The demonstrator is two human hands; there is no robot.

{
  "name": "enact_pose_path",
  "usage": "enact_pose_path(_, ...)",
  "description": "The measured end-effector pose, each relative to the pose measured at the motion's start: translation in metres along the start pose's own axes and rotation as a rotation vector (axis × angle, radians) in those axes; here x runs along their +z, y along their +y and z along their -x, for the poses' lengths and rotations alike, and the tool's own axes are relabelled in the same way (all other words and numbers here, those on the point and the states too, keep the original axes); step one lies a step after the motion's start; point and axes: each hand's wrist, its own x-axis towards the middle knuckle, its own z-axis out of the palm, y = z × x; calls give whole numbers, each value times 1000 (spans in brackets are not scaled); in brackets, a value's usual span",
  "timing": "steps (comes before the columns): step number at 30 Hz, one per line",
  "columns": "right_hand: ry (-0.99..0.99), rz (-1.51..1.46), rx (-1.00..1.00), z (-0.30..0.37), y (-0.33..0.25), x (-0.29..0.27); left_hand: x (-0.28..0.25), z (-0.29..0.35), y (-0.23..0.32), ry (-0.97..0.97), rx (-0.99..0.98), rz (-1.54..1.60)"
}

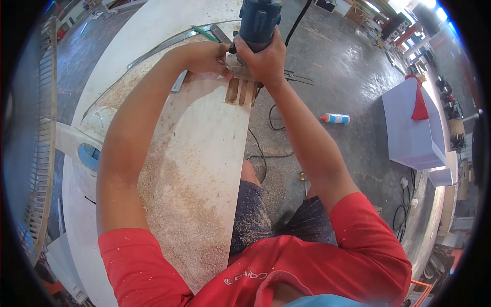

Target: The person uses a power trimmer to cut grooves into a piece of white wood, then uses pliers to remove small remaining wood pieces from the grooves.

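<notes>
Blue router (260,23) in right hand (267,56), left hand (210,59) alongside

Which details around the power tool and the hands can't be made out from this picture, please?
All in the head view:
- Top of the blue power tool: cut off by the upper edge.
- Far end of the black cable: cut off by the same edge.
- Some fingers of the right hand: hidden behind the tool body.
- Print on the white-and-blue bottle: too small to read.
</notes>
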Motion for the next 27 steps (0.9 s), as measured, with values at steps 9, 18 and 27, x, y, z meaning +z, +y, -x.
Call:
enact_pose_path(9, -27, 46, 114, -15, -3, 0, -16, -7, 7, -155, -119, -11)
enact_pose_path(18, -14, -37, 49, 8, -17, -4, -4, 14, 16, -69, -20, -34)
enact_pose_path(27, 3, -17, -41, 3, -1, -1, -1, -1, 4, -26, 16, -110)
